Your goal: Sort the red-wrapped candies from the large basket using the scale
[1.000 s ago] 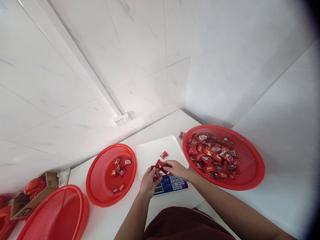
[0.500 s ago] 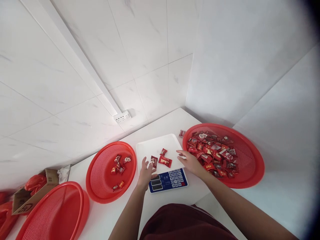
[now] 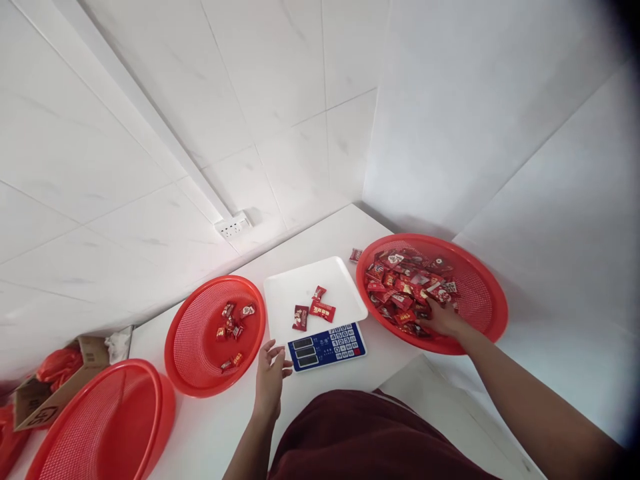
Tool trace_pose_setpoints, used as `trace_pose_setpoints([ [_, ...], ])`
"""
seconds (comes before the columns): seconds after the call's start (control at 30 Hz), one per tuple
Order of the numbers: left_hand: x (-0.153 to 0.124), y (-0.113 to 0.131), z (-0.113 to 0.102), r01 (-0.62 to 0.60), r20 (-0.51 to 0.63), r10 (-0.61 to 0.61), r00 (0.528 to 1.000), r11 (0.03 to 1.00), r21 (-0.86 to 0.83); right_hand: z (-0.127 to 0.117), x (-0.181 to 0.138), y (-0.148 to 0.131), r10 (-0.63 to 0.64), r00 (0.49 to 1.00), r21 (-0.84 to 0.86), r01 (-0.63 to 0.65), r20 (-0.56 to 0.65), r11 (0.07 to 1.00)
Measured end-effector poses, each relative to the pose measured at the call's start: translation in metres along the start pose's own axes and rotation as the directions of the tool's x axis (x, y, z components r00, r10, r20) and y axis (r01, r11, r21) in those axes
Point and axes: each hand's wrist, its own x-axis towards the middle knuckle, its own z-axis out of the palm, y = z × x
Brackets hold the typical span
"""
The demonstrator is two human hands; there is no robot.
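Observation:
My right hand (image 3: 443, 317) reaches into the right red basket (image 3: 483, 287), touching the pile of small red-wrapped packets (image 3: 400, 283). Its thumb and fingers look apart, with the tips partly hidden among the wrappers. My left hand (image 3: 271, 373) hovers at the lower left corner of a digital scale (image 3: 327, 348), fingers loosely spread and nothing in them. On the scale's white tray (image 3: 287, 287) lie three red packets (image 3: 323, 311). To the left, another red basket (image 3: 193, 347) holds several similar packets (image 3: 233, 325).
A single packet (image 3: 355, 255) lies on the white table (image 3: 345, 227) beside the right basket's rim. At lower left stand a third red basket (image 3: 115, 427) and a cardboard box (image 3: 75, 387) with red plastic in it. A power socket (image 3: 233, 225) sits on the tiled wall behind.
My right hand has moved from the scale tray's edge into the right basket. My left hand has drawn back from the packets on the tray. The view has shifted slightly.

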Motion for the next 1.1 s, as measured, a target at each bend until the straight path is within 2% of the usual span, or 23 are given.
trace_pose_setpoints([
  [0.1,-0.006,-0.006,-0.002,0.049,-0.017,-0.049,0.999,0.998,-0.039,0.000,-0.003,-0.012,0.063,0.998,-0.091,-0.060,0.031,0.994],
  [0.23,-0.012,-0.011,-0.001,0.107,-0.010,-0.108,0.994,0.991,-0.078,-0.006,-0.005,-0.015,-0.004,1.000,-0.042,0.003,-0.009,0.999],
  [0.37,-0.015,-0.011,-0.001,0.117,0.002,-0.117,0.993,0.988,-0.097,-0.014,-0.005,-0.011,-0.049,0.999,0.173,0.051,-0.014,0.984],
  [0.5,-0.014,-0.009,-0.001,0.126,0.006,-0.126,0.992,0.986,-0.109,-0.023,-0.009,-0.014,-0.003,0.999,0.457,0.018,-0.033,0.889],
  [0.57,-0.014,-0.008,0.000,0.127,0.016,-0.126,0.992,0.986,-0.110,-0.028,-0.015,-0.018,0.000,0.998,0.522,0.028,-0.055,0.852],
  [0.63,-0.014,-0.007,0.001,0.123,0.023,-0.121,0.992,0.987,-0.104,-0.034,-0.021,-0.024,0.029,0.999,0.658,0.006,-0.043,0.753],
  [0.67,-0.015,-0.007,0.002,0.123,0.023,-0.121,0.992,0.987,-0.100,-0.037,-0.024,-0.027,0.078,0.997,0.797,-0.055,0.009,0.602],
  [0.7,-0.015,-0.007,0.002,0.124,0.026,-0.122,0.992,0.988,-0.096,-0.040,-0.026,-0.029,0.111,0.991,0.906,-0.115,0.076,0.407],
  [0.73,-0.014,-0.008,0.002,0.126,0.030,-0.124,0.992,0.988,-0.095,-0.042,-0.026,-0.030,0.133,0.983,0.959,-0.158,0.130,0.234],
  [0.8,-0.014,-0.009,0.002,0.132,0.036,-0.129,0.991,0.987,-0.096,-0.047,-0.026,-0.031,0.154,0.976,0.982,-0.166,0.151,0.088],
  [1.0,-0.008,-0.014,0.002,0.140,-0.014,-0.142,0.990,0.984,-0.113,-0.056,-0.025,-0.028,0.168,0.973,0.988,-0.155,0.155,-0.014],
  [1.1,-0.007,-0.015,0.003,0.159,0.041,-0.155,0.987,0.982,-0.103,-0.060,-0.033,-0.033,0.118,0.979,0.986,-0.163,0.165,-0.029],
])
